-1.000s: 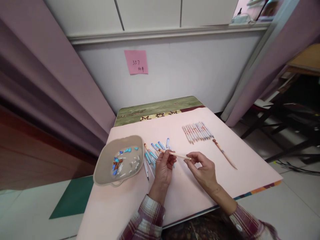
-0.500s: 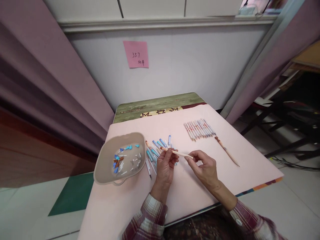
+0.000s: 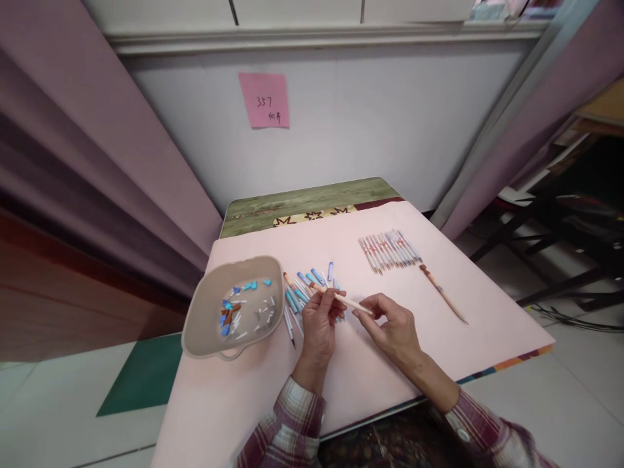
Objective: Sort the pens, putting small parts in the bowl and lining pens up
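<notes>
Between my two hands runs a cream-coloured pen (image 3: 350, 301) with a brown end. My left hand (image 3: 319, 323) is closed around it near the brown end. The fingertips of my right hand (image 3: 392, 323) pinch its pale right end. Behind my left hand lies a loose pile of pen parts (image 3: 296, 299), blue, white and brown, partly hidden by the fingers. A finished-looking brown-and-cream pen (image 3: 443, 295) lies alone to the right of my right hand.
A beige plastic basin (image 3: 197, 325) at the table's left holds small blue, brown, white and clear pieces. A row of several printed pens (image 3: 390, 251) lies at the back right of the pink-covered table (image 3: 234, 403). A pink note (image 3: 264, 101) hangs on the wall.
Both hands have shifted slightly left with the pen, and its right end now sits a little lower. The basin, pile and row of pens remain in place.
</notes>
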{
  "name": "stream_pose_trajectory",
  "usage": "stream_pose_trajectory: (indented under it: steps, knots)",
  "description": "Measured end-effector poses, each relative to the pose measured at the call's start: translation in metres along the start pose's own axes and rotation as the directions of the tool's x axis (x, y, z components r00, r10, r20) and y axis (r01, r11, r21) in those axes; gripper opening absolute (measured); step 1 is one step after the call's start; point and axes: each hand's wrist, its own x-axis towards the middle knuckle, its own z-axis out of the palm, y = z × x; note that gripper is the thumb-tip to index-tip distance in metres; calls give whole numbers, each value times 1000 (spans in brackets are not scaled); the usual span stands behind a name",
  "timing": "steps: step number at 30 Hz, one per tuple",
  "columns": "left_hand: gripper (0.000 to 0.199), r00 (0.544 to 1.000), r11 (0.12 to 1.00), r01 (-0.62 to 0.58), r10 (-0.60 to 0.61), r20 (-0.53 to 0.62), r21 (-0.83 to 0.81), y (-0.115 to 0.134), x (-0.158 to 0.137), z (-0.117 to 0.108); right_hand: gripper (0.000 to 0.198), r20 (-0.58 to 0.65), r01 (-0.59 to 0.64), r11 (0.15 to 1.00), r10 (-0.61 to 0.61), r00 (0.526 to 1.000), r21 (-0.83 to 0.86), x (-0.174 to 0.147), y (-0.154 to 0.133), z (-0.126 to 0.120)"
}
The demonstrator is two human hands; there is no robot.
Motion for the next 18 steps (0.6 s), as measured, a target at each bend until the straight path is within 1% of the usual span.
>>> stream_pose_trajectory:
  steps: [2,4,6,8,9,11,13,15,17,18]
  knots:
    - [23,1000,999,-10,10,11,30,-1,0,0,20,38,-57,998,56,998,8,-1,0,-1]
    - [23,1000,998,-20,19,24,61,-1,-1,-1,29,109,-140,989,133,985,56,-2,1,-1]
    - [24,999,996,-26,24,32,81,-2,-1,-2,39,200,-232,964,204,958,130,-2,1,-1]
    - [24,999,996,-33,31,27,85,-2,-1,-2,44,270,-285,942,233,934,175,-1,2,-1]
    - [25,999,996,-36,34,19,85,-2,-1,-2,41,276,-287,942,233,933,176,-1,2,0]
    - [25,999,995,-38,38,1,90,-3,0,-2,31,236,-267,951,227,945,154,0,1,1]
    - [25,999,994,-41,41,2,104,-4,0,-2,29,179,-249,958,223,958,140,1,1,1]
    - [25,999,992,-47,44,26,118,-5,0,-2,28,156,-252,956,229,961,153,1,0,1]
    - [24,997,990,-53,46,57,131,-5,0,-3,31,185,-283,939,248,951,195,1,0,1]
    - [24,997,989,-52,43,70,138,-5,0,-3,34,225,-317,918,265,937,238,1,0,1]
